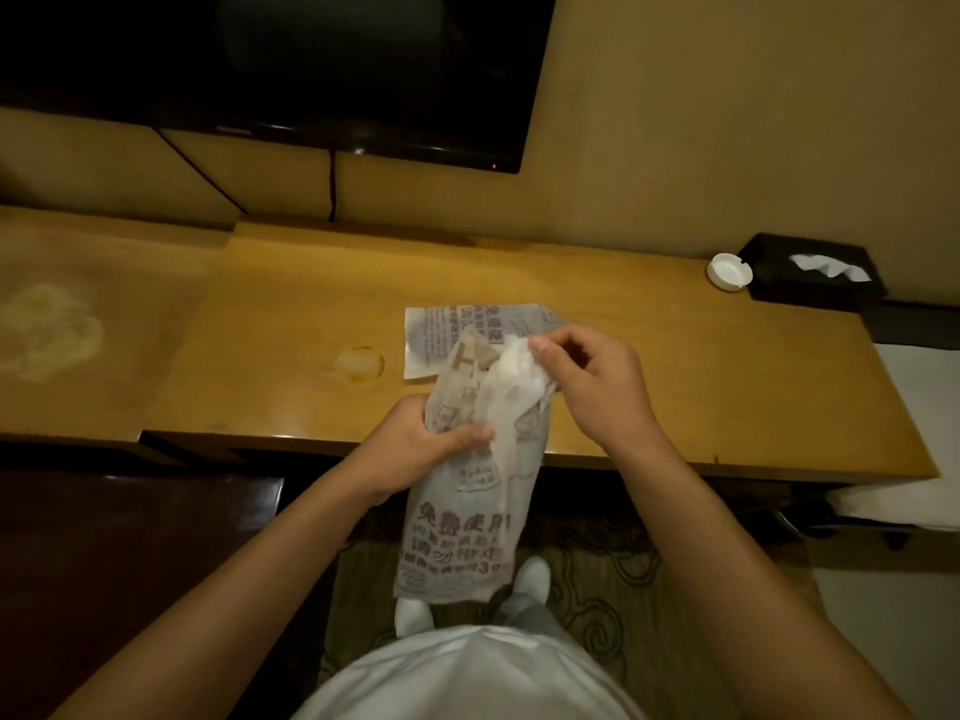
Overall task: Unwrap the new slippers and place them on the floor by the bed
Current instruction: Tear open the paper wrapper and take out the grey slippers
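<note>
A translucent printed wrapper (460,532) with slippers inside hangs over the desk's front edge. My left hand (415,444) grips the wrapper around its middle. My right hand (587,381) pinches the torn, crumpled top of the wrapper (511,376) between thumb and fingers. A second, flat printed packet (431,335) lies on the wooden desk (675,366) just behind my hands. What is inside the held wrapper shows only as a pale shape.
A dark TV (311,65) hangs on the wall above the desk. A white ashtray (729,271) and a black tissue box (815,272) stand at the desk's far right. Patterned carpet (623,574) and my white-shod feet (530,579) are below.
</note>
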